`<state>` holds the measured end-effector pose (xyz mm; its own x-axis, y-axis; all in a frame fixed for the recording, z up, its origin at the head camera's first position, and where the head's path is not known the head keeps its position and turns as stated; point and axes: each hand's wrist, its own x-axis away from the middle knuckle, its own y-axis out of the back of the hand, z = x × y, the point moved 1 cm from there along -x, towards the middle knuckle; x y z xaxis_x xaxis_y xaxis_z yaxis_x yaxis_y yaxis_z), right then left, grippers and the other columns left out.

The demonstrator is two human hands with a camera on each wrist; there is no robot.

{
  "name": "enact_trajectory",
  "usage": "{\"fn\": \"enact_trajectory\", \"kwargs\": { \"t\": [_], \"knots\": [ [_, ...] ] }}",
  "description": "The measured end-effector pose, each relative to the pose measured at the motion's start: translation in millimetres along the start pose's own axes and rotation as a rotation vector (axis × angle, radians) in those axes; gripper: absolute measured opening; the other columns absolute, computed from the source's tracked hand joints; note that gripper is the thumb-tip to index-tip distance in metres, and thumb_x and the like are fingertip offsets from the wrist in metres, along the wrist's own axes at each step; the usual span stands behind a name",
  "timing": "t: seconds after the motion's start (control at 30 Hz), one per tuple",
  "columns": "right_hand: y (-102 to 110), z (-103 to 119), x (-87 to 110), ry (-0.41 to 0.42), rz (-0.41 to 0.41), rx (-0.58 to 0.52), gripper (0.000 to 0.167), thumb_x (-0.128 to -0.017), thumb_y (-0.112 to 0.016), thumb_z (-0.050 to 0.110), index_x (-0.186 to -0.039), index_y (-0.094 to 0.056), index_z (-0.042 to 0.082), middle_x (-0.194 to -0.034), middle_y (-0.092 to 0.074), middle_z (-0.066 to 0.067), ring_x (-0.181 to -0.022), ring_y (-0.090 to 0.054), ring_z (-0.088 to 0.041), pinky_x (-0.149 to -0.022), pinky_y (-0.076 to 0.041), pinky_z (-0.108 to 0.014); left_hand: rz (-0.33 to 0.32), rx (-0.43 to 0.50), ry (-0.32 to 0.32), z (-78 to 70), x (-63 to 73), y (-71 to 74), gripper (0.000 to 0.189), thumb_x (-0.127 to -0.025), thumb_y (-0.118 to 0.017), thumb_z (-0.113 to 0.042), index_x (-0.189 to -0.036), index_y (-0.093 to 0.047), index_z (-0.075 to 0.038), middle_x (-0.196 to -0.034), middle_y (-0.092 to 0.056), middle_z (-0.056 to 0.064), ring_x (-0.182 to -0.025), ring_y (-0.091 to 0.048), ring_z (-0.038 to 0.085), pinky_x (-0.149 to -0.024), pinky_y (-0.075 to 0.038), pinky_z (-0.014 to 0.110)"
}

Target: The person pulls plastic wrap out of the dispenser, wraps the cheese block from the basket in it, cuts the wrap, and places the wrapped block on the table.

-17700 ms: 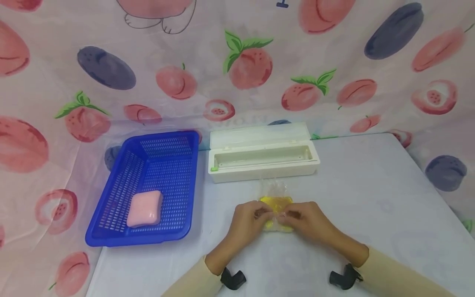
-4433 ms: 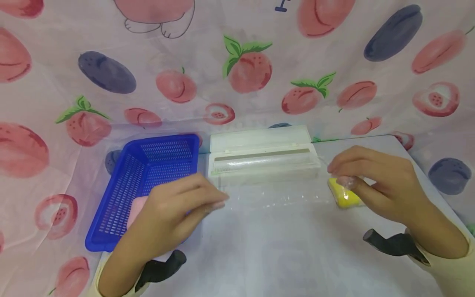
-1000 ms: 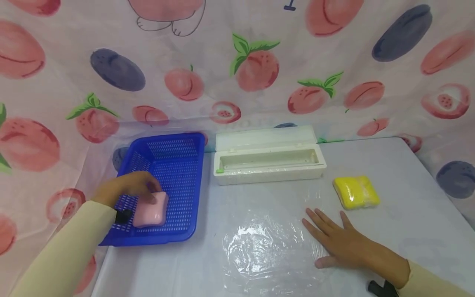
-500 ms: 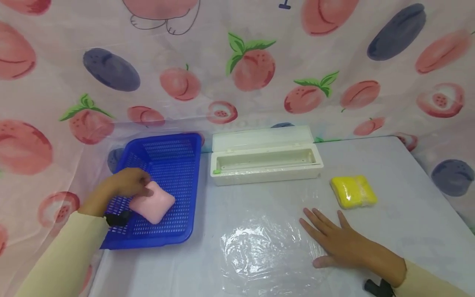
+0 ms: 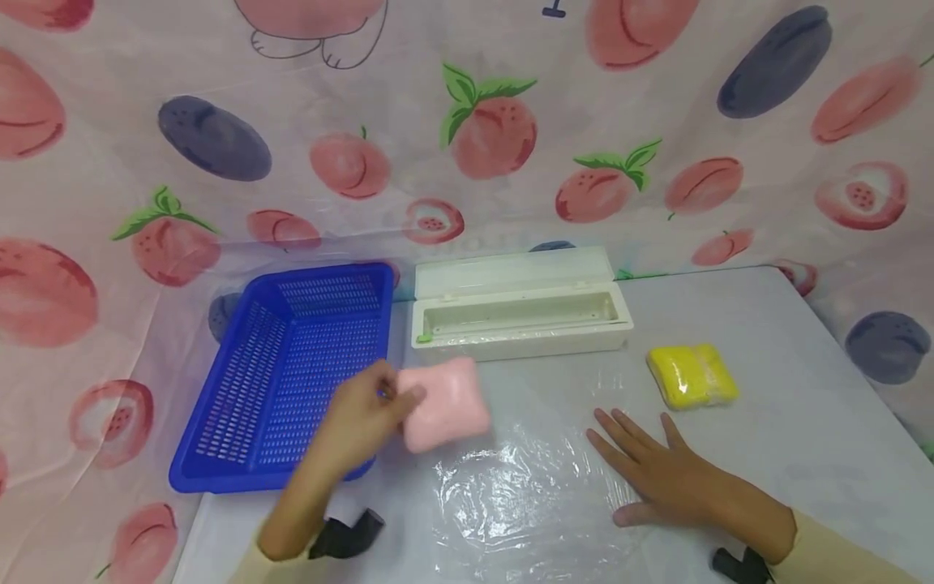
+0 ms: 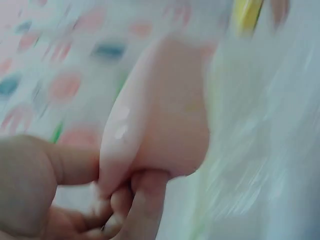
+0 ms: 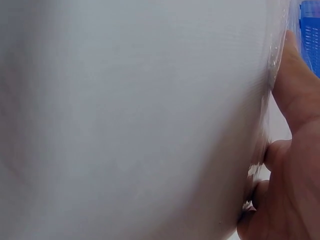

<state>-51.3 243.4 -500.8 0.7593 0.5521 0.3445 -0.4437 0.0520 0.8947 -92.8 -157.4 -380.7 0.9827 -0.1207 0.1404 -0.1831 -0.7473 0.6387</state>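
Note:
Between thumb and fingers, my left hand [image 5: 365, 418] pinches the left edge of a pink, soap-like block [image 5: 445, 404], rounded and square. It is held tilted above the table, beside the blue basket, and overlaps the sheet's upper left in the head view. The left wrist view shows the thumb on one broad face of the pink block [image 6: 175, 105] and fingers beneath. A clear sheet of cling film [image 5: 503, 495] lies wrinkled and shiny on the table. My right hand [image 5: 671, 474] rests flat with spread fingers on its right edge.
A blue perforated basket [image 5: 328, 341] stands at the left. Behind the film is a white cling film dispenser [image 5: 521, 337], lid raised, with a green slider at its left end. Right of it sits a yellow block [image 5: 693, 377] wrapped in film. A fruit-patterned cloth hangs behind.
Both hands held up the film earlier; now it lies on the table. My left hand has lifted the pink block out of the basket and carried it right. The right hand has stayed put lately.

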Motion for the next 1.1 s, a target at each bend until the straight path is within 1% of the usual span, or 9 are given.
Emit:
{"fn": "enact_trajectory", "kwargs": {
  "t": [0.1, 0.17, 0.3, 0.43, 0.7, 0.83, 0.93, 1.03, 1.1],
  "knots": [
    [2, 1, 0.1, 0.003, 0.001, 0.007, 0.111, -0.078, -0.061, 0.080, -0.164, -0.019, 0.025, -0.174, -0.004, -0.007, -0.158, -0.010, -0.040, -0.108, -0.005, -0.085, 0.027, 0.065, -0.037, -5.9, 1.1, -60.9, 0.028, -0.094, -0.072, -0.030, -0.087, -0.055, -0.009, -0.072, -0.064, 0.002, -0.059, -0.058, 0.013, -0.050, -0.048, 0.027],
    [3, 1, 0.3, 0.007, -0.003, 0.019, 0.110, -0.079, -0.062, 0.079, -0.164, -0.019, 0.024, -0.174, -0.005, -0.007, -0.158, -0.010, -0.040, -0.109, -0.007, -0.085, 0.054, 0.071, -0.071, -7.0, -2.8, -92.6, 0.029, -0.095, -0.071, -0.029, -0.082, -0.052, -0.010, -0.065, -0.058, -0.002, -0.055, -0.053, 0.010, -0.047, -0.043, 0.025],
    [6, 3, 0.3, 0.018, -0.004, 0.026, 0.109, -0.079, -0.061, 0.079, -0.164, -0.021, 0.023, -0.173, -0.006, -0.008, -0.158, -0.011, -0.040, -0.109, -0.008, -0.085, 0.085, 0.065, -0.094, -4.6, -11.1, -130.8, 0.030, -0.094, -0.070, -0.026, -0.079, -0.050, -0.012, -0.060, -0.050, -0.007, -0.052, -0.047, 0.008, -0.047, -0.038, 0.023],
    [7, 5, 0.3, 0.020, 0.002, 0.015, 0.110, -0.078, -0.062, 0.080, -0.164, -0.023, 0.023, -0.173, -0.008, -0.009, -0.157, -0.012, -0.041, -0.107, -0.008, -0.086, 0.091, 0.063, -0.097, -1.2, -14.6, -142.8, 0.029, -0.094, -0.071, -0.022, -0.078, -0.049, -0.010, -0.060, -0.049, -0.005, -0.052, -0.048, 0.009, -0.047, -0.037, 0.023],
    [3, 1, -1.6, -0.015, 0.031, -0.001, 0.112, -0.076, -0.062, 0.081, -0.164, -0.021, 0.025, -0.174, -0.005, -0.007, -0.158, -0.010, -0.040, -0.108, -0.004, -0.085, 0.083, 0.002, -0.074, 5.7, -19.1, -150.1, 0.030, -0.095, -0.070, -0.026, -0.081, -0.052, -0.008, -0.064, -0.049, -0.003, -0.057, -0.046, 0.009, -0.049, -0.037, 0.023],
    [2, 0, -2.6, -0.009, 0.012, 0.027, 0.112, -0.077, -0.061, 0.082, -0.164, -0.021, 0.025, -0.174, -0.005, -0.006, -0.158, -0.010, -0.040, -0.109, -0.007, -0.084, 0.053, -0.140, -0.107, 6.3, -13.8, -152.3, 0.052, -0.094, -0.071, -0.043, -0.119, -0.058, 0.001, -0.088, -0.055, 0.006, -0.066, -0.049, 0.013, -0.055, -0.043, 0.027],
    [1, -2, -2.5, -0.010, -0.002, 0.056, 0.111, -0.077, -0.058, 0.084, -0.164, -0.021, 0.027, -0.174, -0.006, -0.005, -0.158, -0.011, -0.038, -0.110, -0.009, -0.084, 0.097, -0.261, -0.162, 6.5, -8.9, -155.9, 0.070, -0.091, -0.071, -0.051, -0.144, -0.049, -0.011, -0.107, -0.054, 0.010, -0.071, -0.051, 0.014, -0.059, -0.046, 0.028],
    [1, -5, -0.7, -0.011, -0.006, 0.065, 0.110, -0.077, -0.053, 0.088, -0.164, -0.020, 0.029, -0.174, -0.007, -0.002, -0.158, -0.013, -0.036, -0.110, -0.012, -0.083, 0.131, -0.314, -0.192, 9.9, -7.9, -162.0, 0.062, -0.091, -0.072, -0.050, -0.141, -0.053, -0.020, -0.108, -0.054, 0.008, -0.069, -0.051, 0.012, -0.057, -0.044, 0.026],
    [2, -10, 3.4, -0.006, -0.014, 0.040, 0.109, -0.077, -0.052, 0.087, -0.164, -0.019, 0.031, -0.174, -0.009, 0.001, -0.159, -0.014, -0.034, -0.111, -0.013, -0.082, 0.111, -0.315, -0.189, 12.4, -8.6, -165.5, 0.060, -0.089, -0.074, -0.050, -0.139, -0.056, -0.022, -0.105, -0.056, 0.006, -0.067, -0.050, 0.011, -0.056, -0.041, 0.025]
  ]
}}
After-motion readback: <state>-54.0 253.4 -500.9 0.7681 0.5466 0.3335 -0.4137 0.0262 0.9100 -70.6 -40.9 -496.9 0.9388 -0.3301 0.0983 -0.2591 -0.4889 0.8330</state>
